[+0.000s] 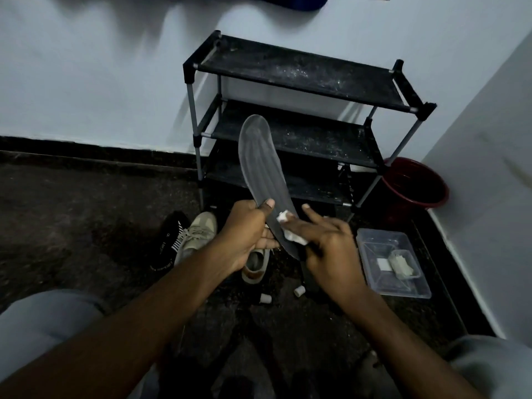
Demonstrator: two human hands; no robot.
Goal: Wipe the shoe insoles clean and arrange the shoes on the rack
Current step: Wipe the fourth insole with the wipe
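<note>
The grey insole [260, 162] is up in the air in front of you, out of any shoe, its heel end low between your hands and its toe end curving up and away so that it shows against the middle shelf of the rack. Your left grip [247, 226] pinches it near the lower end, thumb laid across the top face and fingers curled underneath. Your right grip [328, 240] is spread, its fingers fairly straight and pressing a crumpled white wipe [295, 237] flat on the insole's face just beside your left thumb; the forefinger lifts free of the wipe, and you cannot see where the right thumb lies. Directly under your hands a beige shoe [254, 267] sits on the dark floor [72, 211] with its opening upward. Left of it lies a beige laced sneaker [198, 231], and touching that sneaker's far side a black shoe [169, 243] with white stripes. Two small white pieces [299, 290] rest on the floor near you, below the beige shoe. To your right stands a clear plastic container [374, 246] holding a few white folded items [400, 263]. Behind all this the black three-shelf shoe rack [288, 70] stands against the pale wall [86, 67], its shelves dusty and bearing no shoes, with a red bucket [414, 180] tucked in the corner just beside its right legs. Your knees in grey trousers [43, 326] frame the bottom edge.
</note>
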